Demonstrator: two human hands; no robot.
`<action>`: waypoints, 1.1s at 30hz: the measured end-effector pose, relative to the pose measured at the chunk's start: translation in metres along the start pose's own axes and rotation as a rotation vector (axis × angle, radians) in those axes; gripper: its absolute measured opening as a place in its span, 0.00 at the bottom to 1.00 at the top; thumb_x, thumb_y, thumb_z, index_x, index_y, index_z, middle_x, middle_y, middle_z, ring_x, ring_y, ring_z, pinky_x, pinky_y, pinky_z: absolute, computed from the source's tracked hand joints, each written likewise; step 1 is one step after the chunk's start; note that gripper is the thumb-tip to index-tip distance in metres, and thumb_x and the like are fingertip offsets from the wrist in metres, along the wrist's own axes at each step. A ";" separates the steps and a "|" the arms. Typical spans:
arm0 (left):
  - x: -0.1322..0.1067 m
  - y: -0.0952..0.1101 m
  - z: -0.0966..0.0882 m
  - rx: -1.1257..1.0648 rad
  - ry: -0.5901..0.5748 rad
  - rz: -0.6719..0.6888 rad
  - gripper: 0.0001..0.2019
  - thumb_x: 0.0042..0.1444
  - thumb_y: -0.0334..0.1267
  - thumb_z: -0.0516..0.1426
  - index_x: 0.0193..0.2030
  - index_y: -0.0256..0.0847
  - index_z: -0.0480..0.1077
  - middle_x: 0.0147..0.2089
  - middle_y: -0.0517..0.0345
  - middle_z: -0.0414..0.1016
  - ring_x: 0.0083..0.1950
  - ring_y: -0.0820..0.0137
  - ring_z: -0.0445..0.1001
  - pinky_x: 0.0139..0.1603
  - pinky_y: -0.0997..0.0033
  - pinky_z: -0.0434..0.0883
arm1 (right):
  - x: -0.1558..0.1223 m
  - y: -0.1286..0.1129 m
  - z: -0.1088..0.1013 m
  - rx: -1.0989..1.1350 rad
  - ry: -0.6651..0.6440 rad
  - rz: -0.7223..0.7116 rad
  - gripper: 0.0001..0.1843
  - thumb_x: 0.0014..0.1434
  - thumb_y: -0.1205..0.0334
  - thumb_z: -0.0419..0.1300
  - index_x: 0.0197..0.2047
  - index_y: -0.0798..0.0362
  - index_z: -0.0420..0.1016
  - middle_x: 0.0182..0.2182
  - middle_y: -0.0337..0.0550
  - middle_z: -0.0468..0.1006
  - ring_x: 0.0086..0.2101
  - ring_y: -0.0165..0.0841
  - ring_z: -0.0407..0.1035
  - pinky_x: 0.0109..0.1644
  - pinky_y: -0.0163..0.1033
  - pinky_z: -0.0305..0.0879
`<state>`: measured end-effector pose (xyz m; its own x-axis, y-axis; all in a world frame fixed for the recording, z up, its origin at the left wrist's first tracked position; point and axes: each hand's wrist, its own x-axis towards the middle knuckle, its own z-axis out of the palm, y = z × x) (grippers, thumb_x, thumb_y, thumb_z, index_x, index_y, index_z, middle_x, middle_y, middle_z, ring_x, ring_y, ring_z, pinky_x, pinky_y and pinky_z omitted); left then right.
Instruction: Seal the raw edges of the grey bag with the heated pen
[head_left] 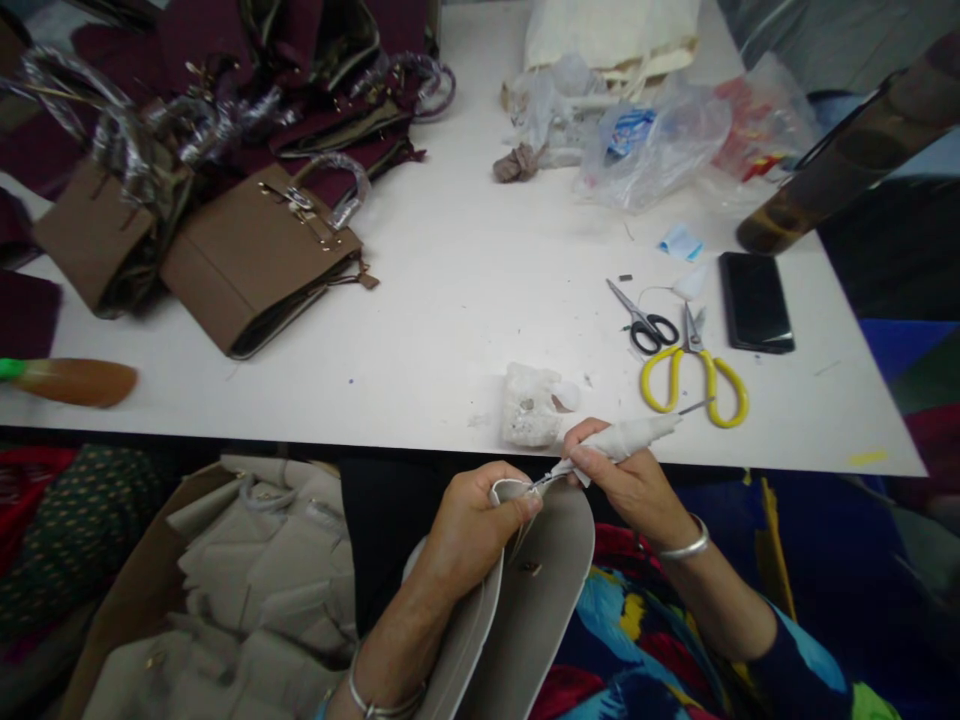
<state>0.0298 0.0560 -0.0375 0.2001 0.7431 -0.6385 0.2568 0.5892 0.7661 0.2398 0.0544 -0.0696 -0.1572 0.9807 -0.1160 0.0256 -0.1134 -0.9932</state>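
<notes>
My left hand (480, 520) grips the top edge of a light grey bag (551, 580), whose opening spreads below the table edge. A thin metal tool with a white-wrapped handle (630, 436) is in my right hand (611, 480), its fingers closed around the wrapping. One thin end of the tool meets the bag's edge beside my left thumb; the other metal end points right, toward the yellow-handled scissors (694, 375). Just beyond my hands a lumpy white block (529, 405) sits at the table's front edge.
Brown handbags (255, 255) and maroon bags (345, 150) are heaped at the left. Black-handled scissors (643, 322), a phone (756, 302), a dark bottle (847, 150) and plastic bags (660, 145) lie to the right. A carton of grey bag pieces (262, 560) stands below left.
</notes>
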 end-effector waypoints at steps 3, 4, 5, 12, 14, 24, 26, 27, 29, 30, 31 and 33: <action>0.002 -0.003 0.001 -0.012 -0.020 -0.009 0.10 0.48 0.42 0.66 0.32 0.37 0.77 0.25 0.60 0.72 0.27 0.70 0.67 0.30 0.72 0.62 | 0.004 -0.003 -0.004 -0.012 -0.073 0.002 0.15 0.72 0.49 0.60 0.40 0.53 0.75 0.27 0.37 0.74 0.29 0.31 0.70 0.35 0.36 0.68; 0.002 -0.003 0.001 -0.017 -0.031 -0.015 0.10 0.48 0.42 0.65 0.32 0.37 0.76 0.25 0.60 0.72 0.28 0.70 0.67 0.30 0.72 0.62 | 0.005 -0.005 -0.005 -0.017 -0.094 -0.001 0.15 0.72 0.50 0.60 0.40 0.53 0.75 0.27 0.36 0.74 0.29 0.31 0.70 0.35 0.36 0.67; 0.003 -0.004 0.002 -0.020 -0.040 -0.022 0.10 0.49 0.43 0.65 0.31 0.37 0.76 0.25 0.60 0.72 0.28 0.70 0.66 0.30 0.72 0.62 | 0.006 -0.006 -0.006 -0.025 -0.113 -0.009 0.15 0.72 0.50 0.60 0.40 0.53 0.75 0.28 0.36 0.73 0.29 0.31 0.69 0.35 0.36 0.67; 0.004 -0.001 0.009 -0.065 -0.097 -0.029 0.10 0.46 0.42 0.65 0.26 0.37 0.74 0.23 0.61 0.69 0.26 0.71 0.63 0.30 0.71 0.60 | 0.018 -0.019 -0.011 -0.058 -0.271 -0.031 0.16 0.71 0.51 0.61 0.35 0.53 0.74 0.26 0.35 0.70 0.28 0.29 0.65 0.31 0.33 0.63; 0.005 0.000 0.012 -0.093 -0.116 -0.028 0.09 0.44 0.41 0.65 0.24 0.38 0.73 0.23 0.60 0.69 0.27 0.70 0.64 0.30 0.70 0.61 | 0.022 -0.024 -0.009 -0.061 -0.327 -0.030 0.17 0.71 0.52 0.60 0.33 0.53 0.72 0.25 0.34 0.68 0.27 0.28 0.63 0.30 0.33 0.63; 0.017 -0.013 0.005 -0.162 -0.116 -0.055 0.12 0.46 0.42 0.68 0.24 0.37 0.74 0.22 0.59 0.70 0.25 0.72 0.64 0.29 0.71 0.59 | 0.016 -0.007 -0.005 0.114 -0.076 -0.063 0.18 0.70 0.48 0.61 0.33 0.53 0.74 0.24 0.36 0.70 0.26 0.29 0.65 0.29 0.34 0.64; 0.019 -0.017 0.000 -0.193 -0.093 -0.081 0.13 0.46 0.44 0.69 0.26 0.37 0.75 0.22 0.59 0.71 0.24 0.72 0.64 0.28 0.71 0.59 | 0.012 -0.007 -0.006 0.066 0.122 -0.124 0.15 0.71 0.51 0.60 0.36 0.52 0.75 0.26 0.37 0.71 0.27 0.31 0.67 0.30 0.35 0.66; 0.020 -0.017 -0.003 -0.214 -0.086 -0.096 0.14 0.46 0.45 0.69 0.26 0.37 0.74 0.22 0.59 0.71 0.24 0.72 0.64 0.28 0.72 0.59 | 0.010 -0.009 -0.007 0.026 0.191 -0.162 0.13 0.72 0.53 0.60 0.37 0.51 0.75 0.27 0.37 0.72 0.28 0.31 0.67 0.31 0.36 0.67; 0.020 -0.013 -0.005 -0.243 -0.074 -0.117 0.15 0.46 0.47 0.70 0.27 0.37 0.74 0.22 0.60 0.70 0.24 0.73 0.63 0.27 0.72 0.58 | 0.009 -0.017 -0.008 -0.102 0.247 -0.251 0.09 0.72 0.57 0.60 0.39 0.50 0.75 0.29 0.38 0.74 0.29 0.32 0.69 0.33 0.37 0.68; 0.020 -0.010 -0.006 -0.245 -0.064 -0.118 0.16 0.47 0.47 0.70 0.26 0.37 0.73 0.21 0.60 0.69 0.24 0.73 0.62 0.27 0.72 0.58 | 0.010 -0.021 -0.008 -0.182 0.247 -0.301 0.08 0.72 0.58 0.60 0.40 0.50 0.75 0.30 0.39 0.75 0.30 0.32 0.70 0.34 0.39 0.69; 0.020 -0.006 -0.006 -0.239 -0.054 -0.112 0.16 0.47 0.47 0.69 0.26 0.37 0.73 0.22 0.61 0.67 0.24 0.74 0.61 0.27 0.73 0.58 | 0.010 -0.024 -0.008 -0.263 0.235 -0.350 0.07 0.72 0.59 0.60 0.41 0.49 0.76 0.30 0.40 0.77 0.30 0.33 0.71 0.35 0.40 0.69; 0.020 0.000 -0.006 -0.213 -0.034 -0.088 0.16 0.48 0.47 0.69 0.26 0.37 0.72 0.22 0.62 0.65 0.25 0.74 0.60 0.28 0.73 0.57 | 0.011 -0.025 -0.008 -0.376 0.245 -0.440 0.04 0.71 0.59 0.62 0.42 0.48 0.76 0.31 0.40 0.80 0.31 0.35 0.73 0.36 0.41 0.70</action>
<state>0.0284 0.0728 -0.0501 0.2188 0.6767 -0.7030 0.0702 0.7077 0.7030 0.2453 0.0695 -0.0460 -0.0028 0.9360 0.3521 0.3628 0.3291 -0.8718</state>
